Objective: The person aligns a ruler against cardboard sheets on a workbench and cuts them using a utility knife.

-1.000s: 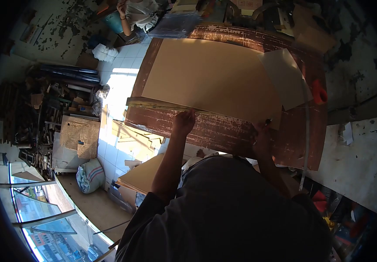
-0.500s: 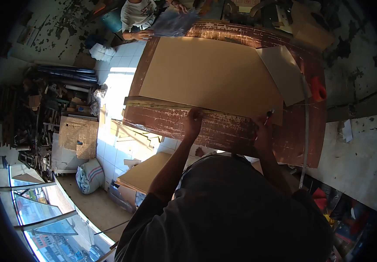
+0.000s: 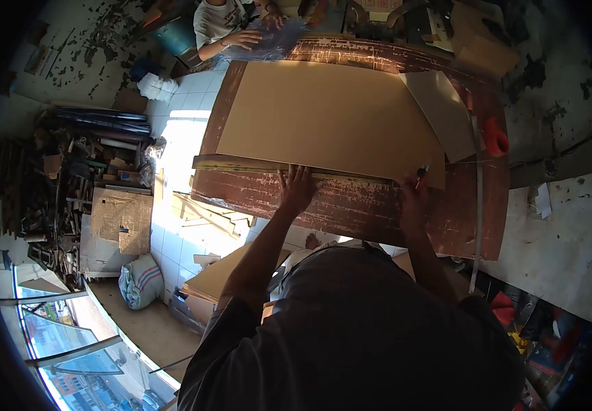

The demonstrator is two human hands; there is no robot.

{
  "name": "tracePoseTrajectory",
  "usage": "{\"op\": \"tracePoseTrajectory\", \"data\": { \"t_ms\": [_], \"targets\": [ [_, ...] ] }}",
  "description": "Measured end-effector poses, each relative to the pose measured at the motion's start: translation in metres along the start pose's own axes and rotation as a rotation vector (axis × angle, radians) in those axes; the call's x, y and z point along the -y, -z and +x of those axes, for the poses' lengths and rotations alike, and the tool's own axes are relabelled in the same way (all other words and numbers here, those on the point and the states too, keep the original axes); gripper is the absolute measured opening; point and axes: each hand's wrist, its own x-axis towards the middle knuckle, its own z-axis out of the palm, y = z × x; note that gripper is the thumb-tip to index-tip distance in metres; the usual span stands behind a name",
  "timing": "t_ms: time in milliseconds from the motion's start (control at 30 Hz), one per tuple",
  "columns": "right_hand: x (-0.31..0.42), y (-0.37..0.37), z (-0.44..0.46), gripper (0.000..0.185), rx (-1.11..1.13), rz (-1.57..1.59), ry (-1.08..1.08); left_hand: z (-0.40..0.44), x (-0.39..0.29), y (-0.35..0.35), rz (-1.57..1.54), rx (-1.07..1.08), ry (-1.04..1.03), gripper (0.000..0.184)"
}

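The left hand (image 3: 298, 189), curled with its fingertips drawn together at the long strip (image 3: 241, 163) in both earlier views, has opened, and its spread fingers now reach onto the strip. It has also come back a little to the left after sliding right half a second ago. In the right hand (image 3: 411, 197), the tool (image 3: 421, 178) now shows its red body, which was barely visible at first. Across the desk (image 3: 350, 212), the other person (image 3: 219, 25) had one hand raised at first; now both hands are at the plastic sheet (image 3: 263, 46), one having moved from its edge onto its top.
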Motion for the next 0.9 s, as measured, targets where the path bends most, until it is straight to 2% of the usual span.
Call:
{"op": "tracePoseTrajectory", "data": {
  "t_ms": [33,133,367,433,567,667,767,833,900],
  "targets": [
    [0.0,-0.003,-0.002,0.03,-0.005,-0.024,0.04,0.004,0.003,0.007,0.095,0.102,0.018,0.071],
    [-0.003,-0.003,0.001,0.03,-0.005,-0.03,0.058,0.012,0.01,0.018,0.074,0.105,0.029,0.07],
    [-0.009,-0.003,0.004,0.026,0.018,-0.101,0.042,0.012,0.028,0.004,0.029,0.026,-0.074,0.067],
    [-0.007,-0.004,0.002,0.025,0.007,-0.123,0.116,0.011,0.032,0.003,-0.052,-0.087,-0.114,0.067],
    [-0.003,-0.002,0.003,0.023,0.037,-0.124,0.123,0.016,0.039,0.006,-0.063,-0.107,-0.145,0.068],
    [0.001,-0.004,0.002,0.022,0.054,-0.061,0.038,0.021,0.043,0.013,0.021,-0.109,-0.175,0.069],
    [0.0,-0.004,0.0,0.021,0.039,-0.088,0.028,0.025,0.051,0.007,-0.068,-0.09,-0.167,0.07],
    [-0.001,-0.005,0.0,0.024,0.064,-0.043,0.088,0.027,0.059,0.001,-0.025,-0.096,-0.227,0.071],
    [0.009,-0.008,-0.006,0.026,0.054,-0.057,0.047,0.031,0.06,0.001,0.036,-0.056,-0.234,0.072]
  ]
}}
